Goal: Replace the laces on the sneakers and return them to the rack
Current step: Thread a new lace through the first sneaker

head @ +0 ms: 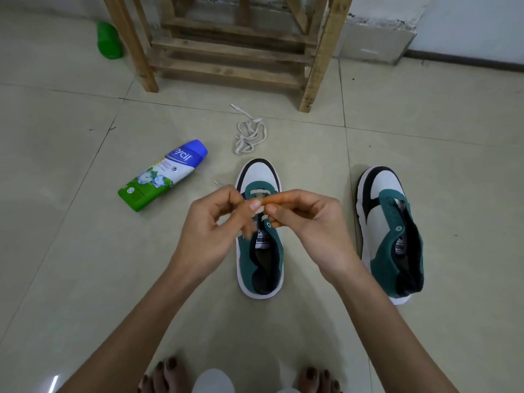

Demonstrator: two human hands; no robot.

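**Both hands on the lace, over the first sneaker's eyelets**

The lace (pixel 256 192) is threaded across the lowest eyelets of the sneaker (pixel 259 173) directly under the hands, and from where I stand only that first bar looks done. The left hand (pixel 212 222) and right hand (pixel 309 219) meet fingertip to fingertip above the tongue. Both are curled and pinching what I take to be the lace's loose ends. One tip (pixel 217 183) pokes out just past the left hand's knuckles.

The shoe's long axis runs straight away from the hands, with the toe beyond them and the heel back toward the wrists. The next eyelets lie just below and on the wrist side of the pinch, about equally near to either hand.

The fingers blur where they meet, so I can't tell which hand has which end. The hands also cover the middle eyelets.

To the outside of the right hand sits the second sneaker (pixel 382 194), parallel to the first and with no lace. Beyond the hands a spare lace (pixel 249 134) lies tangled on the floor (pixel 71 251), and the wooden rack (pixel 232 49) stands further off, its top cut from sight. A Nycil powder bottle (pixel 163 177) lies outside the left hand. A green object (pixel 109 41), too blurred to name, sits far beyond that.
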